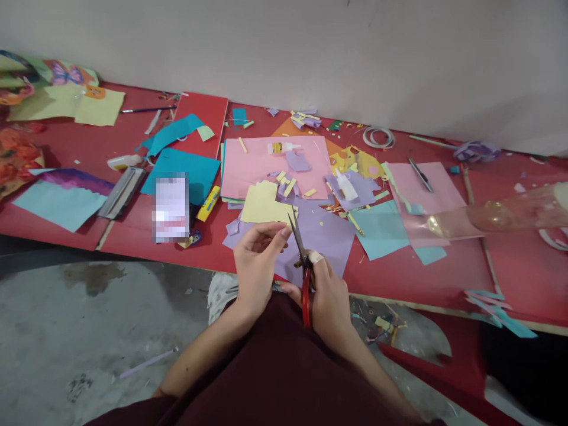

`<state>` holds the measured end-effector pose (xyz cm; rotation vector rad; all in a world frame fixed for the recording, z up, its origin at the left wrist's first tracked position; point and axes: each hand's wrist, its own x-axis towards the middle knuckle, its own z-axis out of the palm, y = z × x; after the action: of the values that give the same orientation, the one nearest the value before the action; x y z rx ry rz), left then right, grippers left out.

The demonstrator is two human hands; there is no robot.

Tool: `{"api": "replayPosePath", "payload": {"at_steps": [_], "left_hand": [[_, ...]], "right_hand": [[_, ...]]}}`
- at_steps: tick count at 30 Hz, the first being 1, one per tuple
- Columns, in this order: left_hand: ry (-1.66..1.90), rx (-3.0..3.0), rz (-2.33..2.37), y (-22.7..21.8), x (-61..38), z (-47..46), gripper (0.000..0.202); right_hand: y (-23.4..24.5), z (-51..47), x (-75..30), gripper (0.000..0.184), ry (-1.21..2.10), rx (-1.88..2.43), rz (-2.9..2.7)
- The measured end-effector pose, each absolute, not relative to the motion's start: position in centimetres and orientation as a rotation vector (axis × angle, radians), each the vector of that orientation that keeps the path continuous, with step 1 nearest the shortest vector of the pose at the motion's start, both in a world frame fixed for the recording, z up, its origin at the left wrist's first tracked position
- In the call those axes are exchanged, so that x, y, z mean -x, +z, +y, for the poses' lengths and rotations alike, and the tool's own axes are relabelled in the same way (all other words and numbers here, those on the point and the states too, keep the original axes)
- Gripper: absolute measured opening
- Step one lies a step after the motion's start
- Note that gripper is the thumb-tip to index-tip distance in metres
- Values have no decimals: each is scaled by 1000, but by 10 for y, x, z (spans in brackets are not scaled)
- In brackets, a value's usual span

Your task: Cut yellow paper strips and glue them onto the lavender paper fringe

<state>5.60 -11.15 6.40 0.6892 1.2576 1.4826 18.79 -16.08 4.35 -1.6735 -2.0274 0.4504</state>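
My right hand grips red-handled scissors, blades pointing up and away from me. My left hand is beside the blades with its fingers curled in a pinch near the blade tips; what it holds is too small to make out. Both hands hover over the near edge of a low red board, just above a lilac paper sheet and a pale yellow sheet.
Coloured paper sheets and scraps cover the red board: a pink sheet, teal sheets, glue bottles, a yellow glue stick, a pen. A clear plastic object lies at the right. Concrete floor is to my left.
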Motion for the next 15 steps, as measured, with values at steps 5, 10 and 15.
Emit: {"api": "replayPosePath", "payload": {"at_steps": [5,10,15], "left_hand": [[1493,-704,1250,62,-55,-112,13],[1496,-726,1265,63,-54,-114,14],[1493,-747,1248,63,-54,-116,10]], "right_hand": [[43,-161,-187,53,457,1645,-2032],[43,-162,-187,49,539,1652,-2006],[43,-162,-186,49,545,1663,-2002]]}}
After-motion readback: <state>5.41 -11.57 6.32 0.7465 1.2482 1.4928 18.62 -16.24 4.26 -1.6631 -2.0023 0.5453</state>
